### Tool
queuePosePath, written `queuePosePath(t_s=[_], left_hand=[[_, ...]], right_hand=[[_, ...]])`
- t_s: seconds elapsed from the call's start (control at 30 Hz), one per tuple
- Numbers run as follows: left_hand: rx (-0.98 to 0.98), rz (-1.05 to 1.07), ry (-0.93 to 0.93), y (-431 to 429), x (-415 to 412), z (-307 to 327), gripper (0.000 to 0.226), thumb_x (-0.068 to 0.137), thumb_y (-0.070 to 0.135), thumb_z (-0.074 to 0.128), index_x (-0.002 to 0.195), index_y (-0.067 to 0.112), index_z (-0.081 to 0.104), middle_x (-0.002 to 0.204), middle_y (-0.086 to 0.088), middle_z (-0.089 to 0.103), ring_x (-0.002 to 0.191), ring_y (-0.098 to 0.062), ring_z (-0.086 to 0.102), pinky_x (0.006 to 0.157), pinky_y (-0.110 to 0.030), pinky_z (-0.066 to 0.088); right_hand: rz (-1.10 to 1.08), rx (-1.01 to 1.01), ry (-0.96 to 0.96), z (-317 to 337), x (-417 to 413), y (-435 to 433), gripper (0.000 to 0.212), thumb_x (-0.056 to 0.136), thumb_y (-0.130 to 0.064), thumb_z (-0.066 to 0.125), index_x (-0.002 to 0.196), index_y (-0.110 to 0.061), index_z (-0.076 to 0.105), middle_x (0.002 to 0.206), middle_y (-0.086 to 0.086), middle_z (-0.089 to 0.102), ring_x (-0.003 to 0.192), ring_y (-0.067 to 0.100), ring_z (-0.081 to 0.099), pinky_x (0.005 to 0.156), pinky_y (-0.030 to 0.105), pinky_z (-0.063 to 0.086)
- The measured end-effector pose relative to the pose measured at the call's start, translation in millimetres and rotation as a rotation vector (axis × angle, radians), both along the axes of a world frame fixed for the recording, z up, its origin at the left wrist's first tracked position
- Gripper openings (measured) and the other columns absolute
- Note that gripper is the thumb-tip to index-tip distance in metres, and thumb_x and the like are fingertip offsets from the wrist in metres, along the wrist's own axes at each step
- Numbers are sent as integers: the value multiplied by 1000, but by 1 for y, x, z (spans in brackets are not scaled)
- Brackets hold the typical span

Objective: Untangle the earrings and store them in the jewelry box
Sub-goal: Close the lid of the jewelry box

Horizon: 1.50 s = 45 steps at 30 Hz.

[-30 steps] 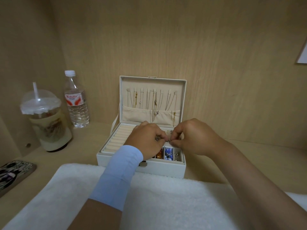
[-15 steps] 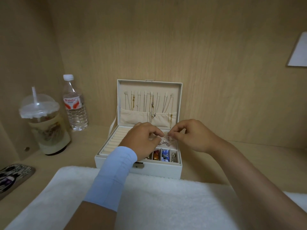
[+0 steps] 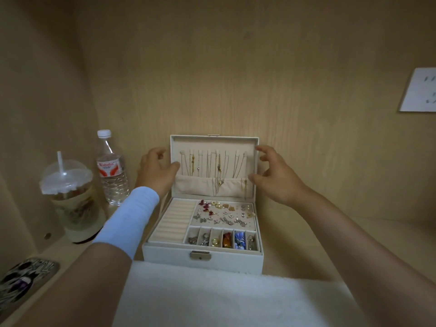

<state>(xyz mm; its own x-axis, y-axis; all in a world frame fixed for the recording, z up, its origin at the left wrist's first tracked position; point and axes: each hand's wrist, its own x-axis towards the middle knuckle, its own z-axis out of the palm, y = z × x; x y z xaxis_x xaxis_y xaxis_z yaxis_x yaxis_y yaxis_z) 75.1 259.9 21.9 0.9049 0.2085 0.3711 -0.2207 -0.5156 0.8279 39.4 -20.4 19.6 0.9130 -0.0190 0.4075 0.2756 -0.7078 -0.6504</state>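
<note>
Currently the left hand and right hand flank the jewelry box at its upright lid. Fingers spread, holding nothing; lid contact unclear. Loose earrings lie in the rear-right tray and front compartments.

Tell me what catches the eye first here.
The open jewelry box sits centre, necklaces hanging in its upright lid and earrings spread across its tray. The left hand and right hand flank that lid, one at each side edge. A lidded cup and a water bottle stand to the left.
</note>
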Motion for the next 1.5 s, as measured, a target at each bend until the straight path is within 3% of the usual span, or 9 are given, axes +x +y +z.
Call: queuePosePath(t_s=[0.13, 0.33, 0.5, 0.67, 0.87, 1.0, 1.1, 1.4, 1.5], left_hand=[[-72, -145, 89, -7, 8, 25, 76, 96, 40, 55, 156, 25, 12, 162, 2, 20, 146, -24, 27, 117, -43, 24], [-103, -232, 98, -9, 4, 30, 75, 98, 44, 51, 157, 29, 8, 163, 4, 20, 148, -21, 23, 118, -41, 20], [-98, -197, 13, 5, -15, 32, 68, 98, 43, 51, 154, 38, 14, 156, -1, 33, 141, -24, 36, 113, -40, 28], [78, -108, -75, 23, -43, 16, 46, 97, 40, 52, 142, 34, 43, 145, -7, 41, 118, -21, 51, 104, -33, 36], [162, -118, -108, 35, -91, -26, 35, 91, 25, 64, 125, 31, 53, 128, -1, 49, 102, -16, 55, 94, -29, 41], [157, -162, -72, 43, -117, -55, 37, 85, 18, 72, 112, 39, 59, 125, 0, 48, 109, -18, 53, 98, -30, 43], [164, -153, -19, 43, -124, -71, 42, 84, 13, 74, 118, 35, 63, 125, 1, 46, 111, -15, 51, 99, -22, 35], [198, -103, 41, 39, -125, -93, 53, 88, 33, 70, 138, 31, 54, 132, 8, 36, 123, -13, 44, 106, -22, 31], [177, -93, 30, 38, -124, -93, 54, 84, 29, 75, 135, 30, 57, 129, 9, 37, 116, -9, 45, 102, -19, 31]], right_hand=[[28, 134, 28, 13, 19, 13, 88, 75, -42, 67, 146, -47, 14, 147, 9, 42, 120, 28, 59, 100, 49, 52], [30, 210, -74, 13, 28, 19, 72, 95, -24, 63, 141, -46, 12, 145, 11, 44, 120, 29, 59, 100, 51, 52], [-7, 144, -114, 23, 2, 12, 78, 100, -33, 57, 156, -38, 3, 146, 9, 43, 123, 25, 56, 105, 44, 47], [15, -80, -165, 21, -46, 10, 48, 103, -31, 50, 150, -23, 43, 122, 1, 50, 104, 14, 55, 95, 25, 40], [128, -142, -145, -17, -101, 17, 31, 102, -28, 52, 133, -26, 51, 126, -7, 58, 110, 11, 56, 91, 28, 46], [148, -234, -145, -51, -120, 16, 41, 100, -22, 57, 140, -25, 49, 136, -10, 52, 120, 8, 52, 97, 17, 38], [175, -320, -152, -72, -123, 16, 48, 98, -16, 60, 145, -24, 49, 140, -12, 45, 127, 7, 48, 102, 7, 30], [119, -221, -102, -96, -126, 24, 48, 100, -25, 58, 147, -29, 48, 157, -11, 30, 143, 3, 31, 110, 10, 21], [129, -132, -80, -97, -124, 26, 46, 98, -24, 62, 142, -32, 53, 154, -15, 30, 140, 5, 37, 110, 14, 29]])
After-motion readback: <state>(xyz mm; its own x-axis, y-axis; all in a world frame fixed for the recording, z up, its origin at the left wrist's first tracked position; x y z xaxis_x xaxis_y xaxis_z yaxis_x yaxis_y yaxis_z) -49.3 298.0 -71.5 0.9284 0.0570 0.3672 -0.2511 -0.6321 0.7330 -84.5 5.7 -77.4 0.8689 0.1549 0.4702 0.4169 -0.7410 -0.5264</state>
